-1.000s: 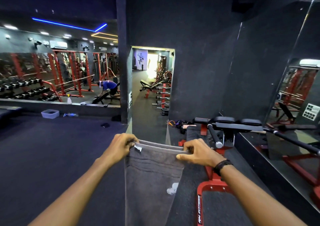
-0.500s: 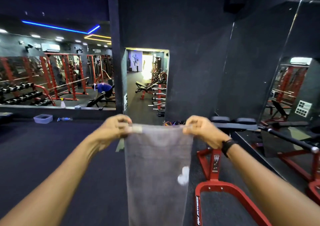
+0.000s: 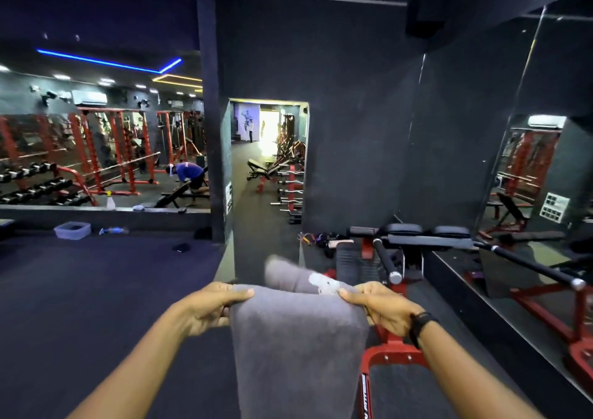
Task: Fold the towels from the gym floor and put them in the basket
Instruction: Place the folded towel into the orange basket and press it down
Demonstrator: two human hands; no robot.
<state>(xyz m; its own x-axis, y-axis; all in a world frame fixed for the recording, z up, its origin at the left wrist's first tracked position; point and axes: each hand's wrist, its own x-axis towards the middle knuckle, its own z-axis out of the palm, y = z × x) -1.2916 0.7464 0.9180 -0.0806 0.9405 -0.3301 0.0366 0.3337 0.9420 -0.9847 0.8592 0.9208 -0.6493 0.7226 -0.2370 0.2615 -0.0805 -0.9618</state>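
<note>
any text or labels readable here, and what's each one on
None can be read in full.
Red bench frame: white lettering runs along it, cut off and blurred.
Towel: white tag, print unreadable.
Doorway notice: too small.
Mirror panel sign: too small.

The room is dim, its dark walls and floor swallowing detail. A blue ceiling light strip [image 3: 106,62] and small white spotlights glow at left; the bright doorway [image 3: 268,133] blows out white. Wide-angle bending curves the edges, and the raised grey towel flap [image 3: 288,272] is motion-blurred.
</note>
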